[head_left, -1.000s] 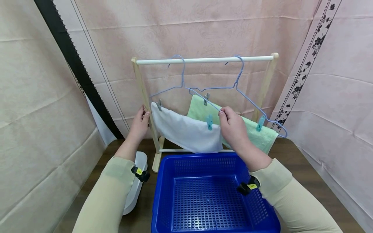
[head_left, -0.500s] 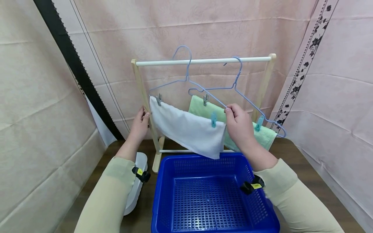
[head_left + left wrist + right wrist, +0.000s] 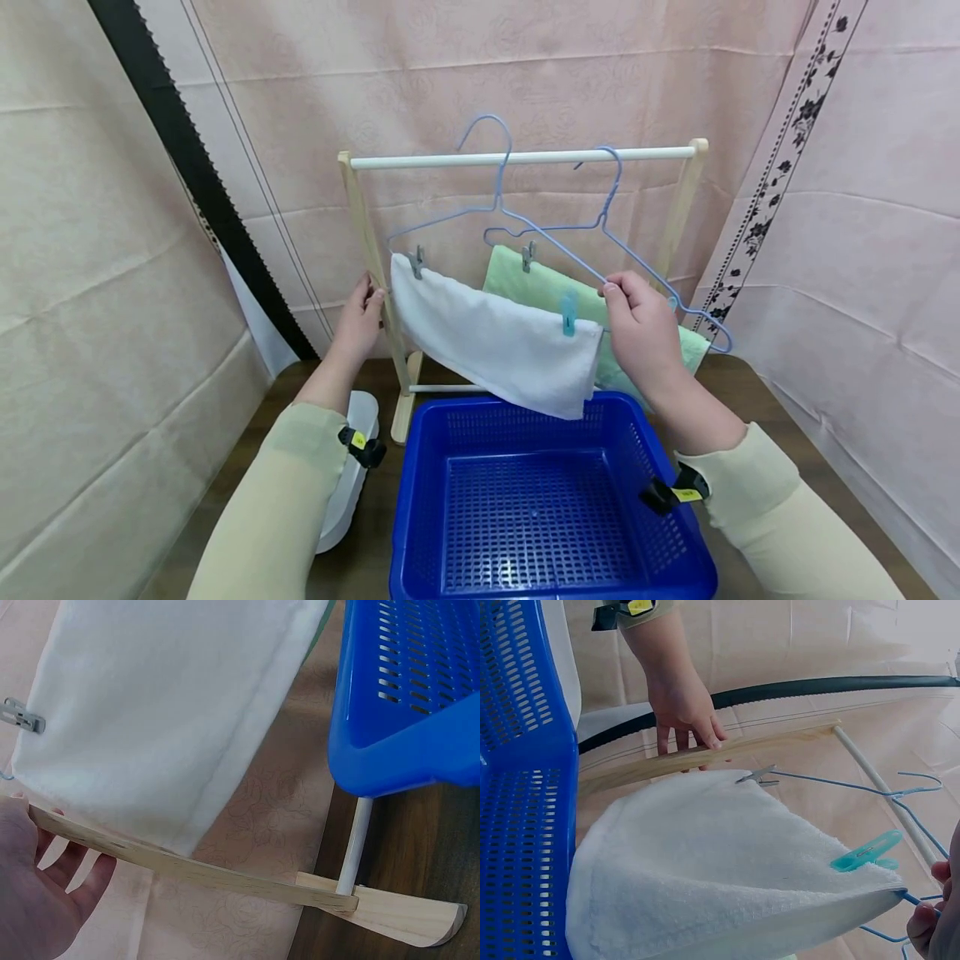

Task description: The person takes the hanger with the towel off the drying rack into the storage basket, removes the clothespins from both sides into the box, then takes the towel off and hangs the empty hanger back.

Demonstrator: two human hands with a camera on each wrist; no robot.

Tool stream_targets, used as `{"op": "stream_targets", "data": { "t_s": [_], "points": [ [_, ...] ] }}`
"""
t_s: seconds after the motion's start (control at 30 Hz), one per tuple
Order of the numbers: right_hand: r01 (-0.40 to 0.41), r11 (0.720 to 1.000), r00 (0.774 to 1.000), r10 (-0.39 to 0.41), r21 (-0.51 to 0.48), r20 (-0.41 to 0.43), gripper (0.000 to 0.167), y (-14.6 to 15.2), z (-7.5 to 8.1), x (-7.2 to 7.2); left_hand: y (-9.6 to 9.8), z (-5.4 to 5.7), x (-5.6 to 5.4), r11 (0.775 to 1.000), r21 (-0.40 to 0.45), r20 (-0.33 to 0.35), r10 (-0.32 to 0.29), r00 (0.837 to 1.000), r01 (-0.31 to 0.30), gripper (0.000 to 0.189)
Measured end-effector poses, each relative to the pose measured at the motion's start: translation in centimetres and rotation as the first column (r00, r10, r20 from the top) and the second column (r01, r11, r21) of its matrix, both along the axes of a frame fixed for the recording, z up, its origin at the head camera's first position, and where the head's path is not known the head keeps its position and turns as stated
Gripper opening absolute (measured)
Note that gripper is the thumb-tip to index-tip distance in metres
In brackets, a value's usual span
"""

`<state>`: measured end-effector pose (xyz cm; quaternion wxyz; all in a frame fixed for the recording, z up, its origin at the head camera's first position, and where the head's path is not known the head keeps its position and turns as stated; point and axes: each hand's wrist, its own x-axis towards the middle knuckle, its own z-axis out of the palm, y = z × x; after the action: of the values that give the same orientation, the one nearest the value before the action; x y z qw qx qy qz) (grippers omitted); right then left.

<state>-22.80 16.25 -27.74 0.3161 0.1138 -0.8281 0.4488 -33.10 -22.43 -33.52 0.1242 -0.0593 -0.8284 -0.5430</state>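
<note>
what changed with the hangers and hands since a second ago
The right hand moved right, carrying the front hanger and white cloth; the hook rose, its tip now showing above the bar. No hold was taken or released. The left hand on the rack's post, rear hanger and blue basket stayed put.

Left hand: (image 3: 358,321) grips the left post of the wooden rack (image 3: 555,157).
Right hand: (image 3: 645,333) pinches the right arm of the near blue hanger (image 3: 498,183), whose hook stands above the rail.
White cloth: (image 3: 495,342) hangs aslant from that hanger, a grey clip (image 3: 416,262) at left, a teal clip (image 3: 568,315) at right.
Green cloth: (image 3: 525,282) hangs behind, on the far blue hanger (image 3: 558,227), hooked over the rail; partly hidden.
Blue basket: (image 3: 536,517) on the brown table (image 3: 738,383), in front of the rack.
White container: (image 3: 352,483) beside the left forearm, partly covered.
</note>
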Motion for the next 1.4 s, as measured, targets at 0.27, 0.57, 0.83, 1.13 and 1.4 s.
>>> {"op": "stream_targets", "data": {
  "t_s": [0.27,0.57,0.83,1.13,1.4],
  "points": [
    [-0.012,0.999,1.0,0.013,-0.046,0.022,0.032,1.9,-0.2,2.0,-0.2,-0.6,-0.2,0.999,-0.01,0.013,0.036,0.999,-0.036,0.061],
    [-0.087,0.989,0.995,0.092,-0.118,0.033,0.022,4.3,-0.8,3.9,0.0,-0.6,-0.1,0.998,0.001,0.01,0.062,0.998,-0.062,0.058],
    [-0.181,0.961,0.983,0.185,-0.21,-0.002,0.019,6.5,-2.4,4.5,-0.1,-0.8,0.0,0.994,-0.041,0.014,0.098,0.995,-0.097,0.058],
    [-0.366,0.863,0.93,0.351,-0.348,-0.107,0.028,8.7,-4.3,4.9,0.2,-0.9,0.3,0.995,-0.03,0.023,0.101,0.995,-0.1,0.058],
    [-0.382,0.862,0.924,0.369,-0.333,-0.103,0.026,9.5,-4.9,5.2,0.3,-0.8,0.6,0.995,0.002,0.013,0.105,0.994,-0.105,0.057]
  ]
}}
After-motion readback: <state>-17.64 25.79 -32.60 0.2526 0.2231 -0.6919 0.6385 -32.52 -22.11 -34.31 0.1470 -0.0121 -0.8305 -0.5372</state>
